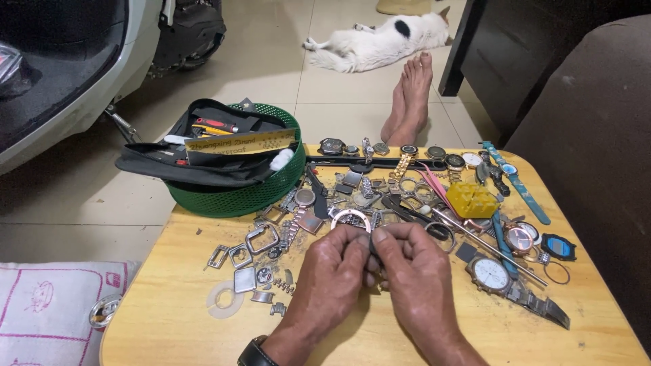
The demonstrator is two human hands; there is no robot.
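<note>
My left hand (330, 271) and my right hand (417, 274) meet over the middle of a small wooden table (169, 318). Their fingertips pinch a small dark metal watch part (371, 249) between them; most of it is hidden by the fingers. Just beyond the fingertips lies a round silver watch case ring (351, 218). Loose watch cases, buckles and links (261, 238) are scattered to the left of my left hand. A white-dial wristwatch (491, 274) lies right of my right hand. A dark watch sits on my left wrist (252, 354).
A green mesh basket (234, 196) with a black tool pouch stands at the table's back left. A yellow block (471, 200), tweezers, a metal rod (488, 245) and several watches lie at the right. Beyond the table are bare feet (409, 102), a white cat (380, 41), a scooter (74, 74).
</note>
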